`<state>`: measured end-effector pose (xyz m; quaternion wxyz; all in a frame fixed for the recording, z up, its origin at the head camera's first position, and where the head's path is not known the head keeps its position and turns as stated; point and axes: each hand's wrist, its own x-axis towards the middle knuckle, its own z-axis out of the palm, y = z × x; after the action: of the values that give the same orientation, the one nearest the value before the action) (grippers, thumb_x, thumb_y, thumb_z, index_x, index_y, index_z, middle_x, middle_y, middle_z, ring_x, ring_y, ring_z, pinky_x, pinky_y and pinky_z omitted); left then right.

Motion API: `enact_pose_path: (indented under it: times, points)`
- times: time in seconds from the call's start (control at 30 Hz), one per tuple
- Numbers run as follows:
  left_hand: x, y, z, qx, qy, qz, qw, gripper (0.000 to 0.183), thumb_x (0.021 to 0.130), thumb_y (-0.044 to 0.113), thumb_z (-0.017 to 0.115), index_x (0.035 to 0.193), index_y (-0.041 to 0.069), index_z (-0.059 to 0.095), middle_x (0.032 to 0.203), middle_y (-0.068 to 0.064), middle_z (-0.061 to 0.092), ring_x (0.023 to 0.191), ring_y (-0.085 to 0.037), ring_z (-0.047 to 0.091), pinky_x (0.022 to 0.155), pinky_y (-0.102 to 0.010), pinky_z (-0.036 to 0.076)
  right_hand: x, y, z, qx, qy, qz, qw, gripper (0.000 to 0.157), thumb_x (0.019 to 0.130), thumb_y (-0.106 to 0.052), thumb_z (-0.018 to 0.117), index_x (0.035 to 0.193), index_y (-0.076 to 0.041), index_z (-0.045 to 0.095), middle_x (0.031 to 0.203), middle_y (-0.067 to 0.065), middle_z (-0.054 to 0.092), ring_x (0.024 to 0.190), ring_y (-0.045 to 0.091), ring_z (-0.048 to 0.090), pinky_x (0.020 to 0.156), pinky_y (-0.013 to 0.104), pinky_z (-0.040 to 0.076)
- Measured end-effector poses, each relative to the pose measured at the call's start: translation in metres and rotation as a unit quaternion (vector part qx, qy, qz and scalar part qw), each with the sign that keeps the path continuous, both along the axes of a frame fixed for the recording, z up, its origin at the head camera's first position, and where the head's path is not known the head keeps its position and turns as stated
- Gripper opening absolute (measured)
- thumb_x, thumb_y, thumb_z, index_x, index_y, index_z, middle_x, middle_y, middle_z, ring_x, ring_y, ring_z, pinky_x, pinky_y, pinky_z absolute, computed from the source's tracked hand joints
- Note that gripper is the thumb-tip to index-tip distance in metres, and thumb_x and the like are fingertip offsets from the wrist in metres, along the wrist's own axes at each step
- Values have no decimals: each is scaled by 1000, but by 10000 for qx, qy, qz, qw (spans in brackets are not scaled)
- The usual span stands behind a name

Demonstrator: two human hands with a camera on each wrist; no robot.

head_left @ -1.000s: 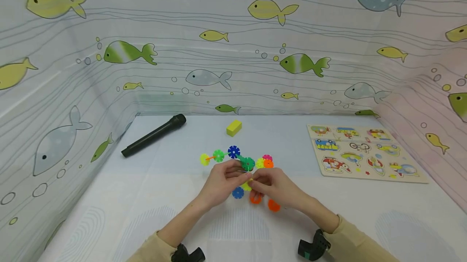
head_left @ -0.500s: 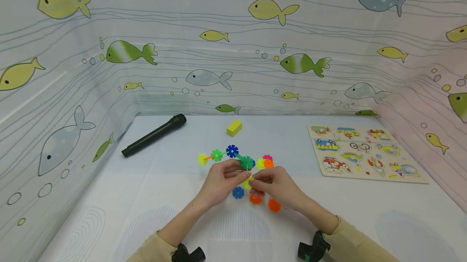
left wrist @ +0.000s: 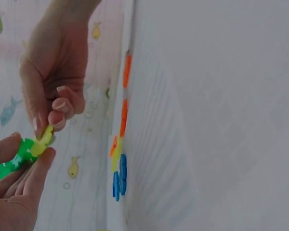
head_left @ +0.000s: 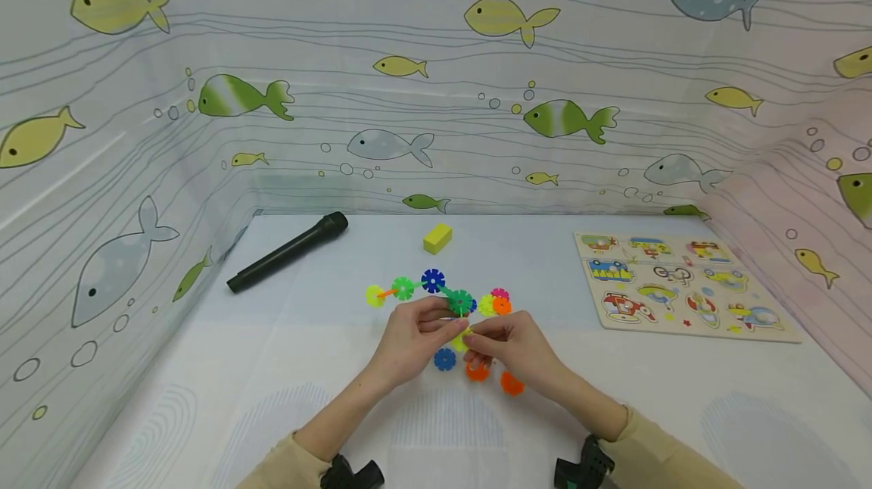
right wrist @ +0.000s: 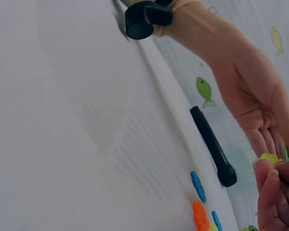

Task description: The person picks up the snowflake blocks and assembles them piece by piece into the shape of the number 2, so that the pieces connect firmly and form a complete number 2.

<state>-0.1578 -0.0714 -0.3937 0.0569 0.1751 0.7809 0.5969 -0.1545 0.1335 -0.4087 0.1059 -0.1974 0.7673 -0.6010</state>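
My left hand (head_left: 412, 341) holds a chain of notched plastic discs by its right part. Along the chain run a yellow disc (head_left: 375, 296), a light green disc (head_left: 403, 288), a dark blue disc (head_left: 432, 281) and a darker green disc (head_left: 460, 302). Between thumb and fingers my right hand (head_left: 521, 349) pinches a yellow notched disc (left wrist: 40, 144). In the left wrist view this disc meets the green disc (left wrist: 20, 156) in my left fingers; whether their notches interlock I cannot tell. Fingers partly cover both pieces.
Below the hands lie a blue disc (head_left: 445, 359) and two orange discs, one nearer (head_left: 512, 383). Beyond the right hand are yellow, pink and orange discs (head_left: 501, 306). A black microphone (head_left: 289, 253), a yellow block (head_left: 437, 239) and a picture puzzle board (head_left: 681, 288) stand farther off.
The free end of the chain has shifted slightly to the left and tipped a little. Both hands keep nearly the same place and hold.
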Motion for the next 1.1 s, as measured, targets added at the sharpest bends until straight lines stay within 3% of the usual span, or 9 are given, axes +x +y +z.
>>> enact_pose_path:
  times: [0.6,0.8,0.93,1.1]
  points:
    - [2,1,1,137,-188,6,9997,39,94,28,71,124,4,65,115,-14,73,107,-26,71,89,-31,57,2,0,-2,32,361,-217,9991,22,98,-17,65,104,1,76,80,13,74,68,16,66,64,25,57]
    - [1,0,3,174,-124,101,9997,35,94,25,70,122,5,66,115,-13,73,108,-26,71,88,-30,57,-4,6,3,383,288,26,9988,25,98,-20,65,107,1,74,83,13,74,75,26,69,70,25,59]
    - [-1,-1,1,325,-190,283,9989,32,94,24,71,119,5,66,114,-12,74,107,-25,72,88,-30,58,-9,12,4,605,398,-136,9973,27,100,-25,62,104,-1,74,86,15,73,80,36,67,71,24,58]
    - [-3,-1,0,357,-228,281,9987,33,94,25,71,120,6,65,117,-12,73,108,-25,71,89,-31,58,-11,14,3,585,407,-165,9973,24,98,-25,64,108,-4,73,91,16,74,83,30,70,75,23,58]
